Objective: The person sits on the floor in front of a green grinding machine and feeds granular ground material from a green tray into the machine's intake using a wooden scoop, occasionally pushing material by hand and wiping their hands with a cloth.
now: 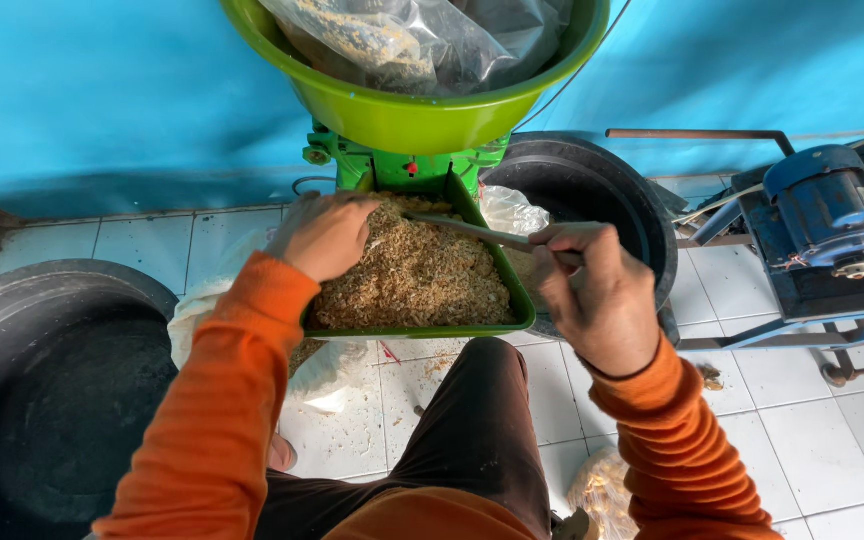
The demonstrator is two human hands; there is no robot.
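Note:
A green machine (407,165) carries a green tray (422,328) heaped with brown shredded material (417,280). My left hand (322,235) rests in the material at the tray's left side, fingers curled into it. Gripped in my right hand (597,290) at the tray's right is a thin metal rod (467,230) whose tip reaches into the pile near the machine's throat. Above, a green bowl-shaped hopper (402,110) holds a clear plastic bag (422,40) of similar material. Both sleeves are orange.
Large black tubs stand at the left (52,390) and behind the tray at the right (592,190). A blue motor on a metal frame (827,215) sits at far right. White plastic sacks (337,390) lie on the white tiled floor (812,420) under the tray. A blue sheet hangs behind.

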